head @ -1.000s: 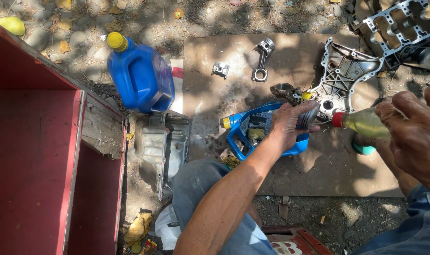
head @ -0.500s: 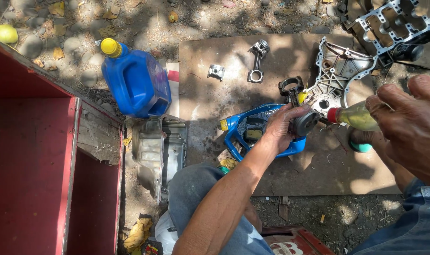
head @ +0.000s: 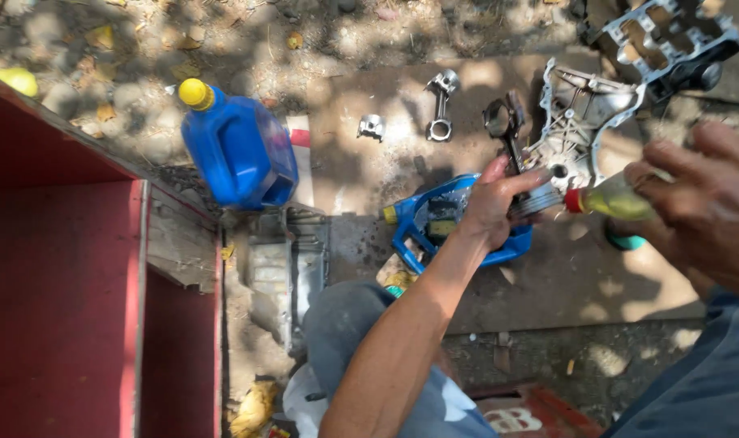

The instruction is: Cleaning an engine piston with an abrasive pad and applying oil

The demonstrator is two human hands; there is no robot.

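Over the cut-open blue jug [head: 434,231], left hand [head: 491,207] grips a piston [head: 536,199]; right hand [head: 698,203], at 3 o'clock, holds a small oil bottle [head: 613,199].

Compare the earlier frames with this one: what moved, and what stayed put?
The left hand holding the piston with connecting rod lifted it slightly toward the metal cover. The right hand brought the small bottle closer, its red tip now almost at the piston. Both grips are unchanged. The blue jug, cut blue container and loose connecting rod stayed in place.

Grey piston [head: 532,199] held level, yellow oil bottle [head: 617,199] tilted
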